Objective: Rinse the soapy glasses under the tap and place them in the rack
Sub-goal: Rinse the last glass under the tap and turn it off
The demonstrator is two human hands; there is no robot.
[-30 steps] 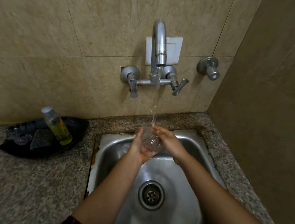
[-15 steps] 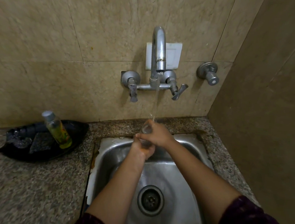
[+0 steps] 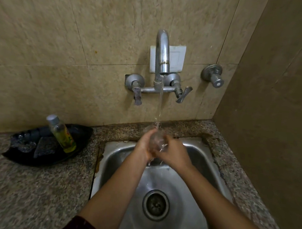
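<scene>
A clear glass (image 3: 157, 139) sits between both my hands, over the back of the steel sink (image 3: 204, 165). My left hand (image 3: 145, 143) grips it from the left and my right hand (image 3: 174, 151) grips it from the right. Water streams from the chrome tap (image 3: 162, 55) onto the glass and drips off below my palms. Most of the glass is hidden by my fingers. No rack is in view.
A black tray (image 3: 25, 157) on the granite counter (image 3: 31, 195) at the left holds a yellow-green bottle (image 3: 62, 134) and dark scrub pads. The drain (image 3: 155, 205) lies in the sink's middle. A wall valve (image 3: 213, 76) sits right of the tap; a wall closes the right side.
Both hands have turned the glass under the stream, the right hand coming off its top to its right side. The view has tilted slightly upward.
</scene>
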